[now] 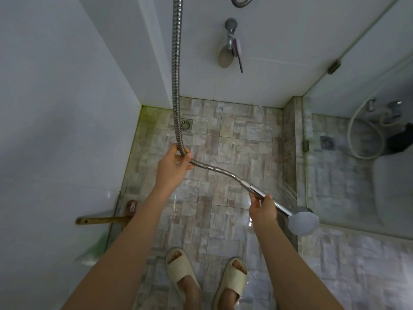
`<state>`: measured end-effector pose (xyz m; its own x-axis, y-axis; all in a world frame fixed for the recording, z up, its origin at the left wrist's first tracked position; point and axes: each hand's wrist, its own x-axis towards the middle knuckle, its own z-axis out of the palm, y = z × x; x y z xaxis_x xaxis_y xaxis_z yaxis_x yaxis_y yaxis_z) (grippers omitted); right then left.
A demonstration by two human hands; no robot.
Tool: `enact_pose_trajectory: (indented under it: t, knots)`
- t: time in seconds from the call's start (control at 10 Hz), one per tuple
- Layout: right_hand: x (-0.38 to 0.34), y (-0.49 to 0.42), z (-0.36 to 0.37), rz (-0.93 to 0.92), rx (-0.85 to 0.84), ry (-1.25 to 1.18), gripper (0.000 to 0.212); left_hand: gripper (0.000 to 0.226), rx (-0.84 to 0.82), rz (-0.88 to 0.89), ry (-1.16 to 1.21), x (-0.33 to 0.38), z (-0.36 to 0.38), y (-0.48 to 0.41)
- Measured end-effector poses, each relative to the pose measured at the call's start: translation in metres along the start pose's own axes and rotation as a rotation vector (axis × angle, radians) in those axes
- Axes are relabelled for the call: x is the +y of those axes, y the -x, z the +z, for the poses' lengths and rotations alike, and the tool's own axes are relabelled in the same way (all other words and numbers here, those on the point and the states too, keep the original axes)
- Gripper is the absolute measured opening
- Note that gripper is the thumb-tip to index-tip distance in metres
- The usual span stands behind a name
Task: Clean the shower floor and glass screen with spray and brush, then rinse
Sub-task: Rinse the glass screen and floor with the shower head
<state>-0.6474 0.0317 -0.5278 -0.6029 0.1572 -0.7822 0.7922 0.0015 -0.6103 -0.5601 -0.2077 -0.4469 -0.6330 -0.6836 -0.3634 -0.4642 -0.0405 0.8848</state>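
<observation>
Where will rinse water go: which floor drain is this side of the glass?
The round-grated drain beside the silver metal hose; the dark square one lies behind glass.

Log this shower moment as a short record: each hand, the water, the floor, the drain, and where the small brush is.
left hand: grips the metal hose at its bend
right hand: holds the shower head by its handle
water: streaks show by the kerb below the glass screen
floor: tiles glossy and wet
drain: far left corner, behind the hose
small brush: hangs from the wall tap
</observation>
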Motion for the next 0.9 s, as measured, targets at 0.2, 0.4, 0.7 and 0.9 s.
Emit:
enact_pose_trajectory:
  t: [0.2, 0.4, 0.7, 0.9]
  knots:
    - [-0.012, -0.009, 0.000, 0.184, -0.052, -0.789, 0.059, 0.007, 0.028, -0.017, 0.026, 0.007, 0.000, 0.003]
    - [-0.033, -0.006, 0.004, 0.121, -0.153, -0.633, 0.020, 0.002, 0.034, -0.061, 0.026, 0.004, -0.013, 0.002]
    - [-0.020, 0.004, -0.003, 0.174, -0.233, -0.438, 0.024, 0.007, 0.092, -0.096, 0.020, -0.006, -0.032, 0.014]
    - [0.007, 0.012, 0.000, 0.270, -0.175, -0.381, 0.021, 0.012, 0.086, -0.033, -0.151, -0.008, -0.047, 0.025]
